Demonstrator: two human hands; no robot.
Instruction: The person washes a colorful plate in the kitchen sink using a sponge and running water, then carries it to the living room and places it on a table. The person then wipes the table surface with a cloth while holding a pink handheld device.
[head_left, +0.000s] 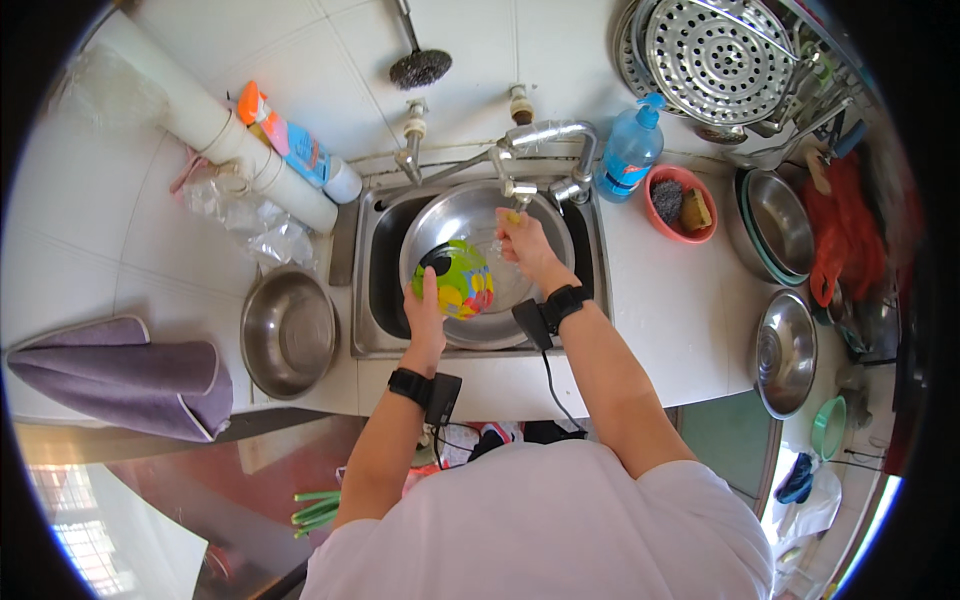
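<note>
My left hand (426, 311) grips the near-left side of a round, brightly patterned green, yellow and red object (459, 281), perhaps a bowl or container; its exact kind is not clear. It is held over a large stainless steel basin (517, 326) set in the metal sink (480, 351). My right hand (523, 244) is just below the faucet (551, 135), its fingers curled on a small yellowish thing (514, 217), partly hidden. Some water shows beside the right fingers. Both wrists wear black straps with small boxes.
A steel bowl (253, 330) and purple towel (127, 375) lie left. Right of the sink are a blue pump bottle (628, 154), a pink bowl (652, 221) with a steel scourer and sponge, and stacked basins (750, 251). A spray bottle (289, 142) leans by a white pipe (217, 139).
</note>
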